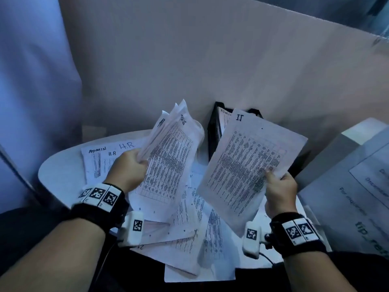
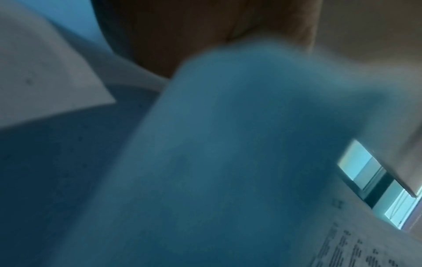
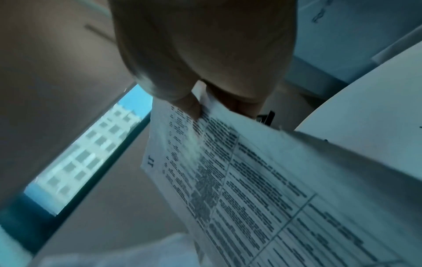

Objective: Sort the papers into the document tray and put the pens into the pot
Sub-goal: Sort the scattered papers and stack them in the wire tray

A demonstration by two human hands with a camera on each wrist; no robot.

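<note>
My left hand grips a fanned bundle of printed papers, held upright above the table; in the left wrist view that bundle is a blurred blue mass. My right hand pinches a single sheet headed "IT" by its lower right edge, thumb on the print. In the right wrist view the thumb presses the IT sheet. The sheet hangs in front of the black mesh document tray, which stands at the back of the table with a sheet inside. No pens or pot are in view.
Loose sheets marked "ADMIN" and "H.R" lie at the left of the round white table. More papers overlap near its front edge. A beige partition stands behind. A white box with print sits at the right.
</note>
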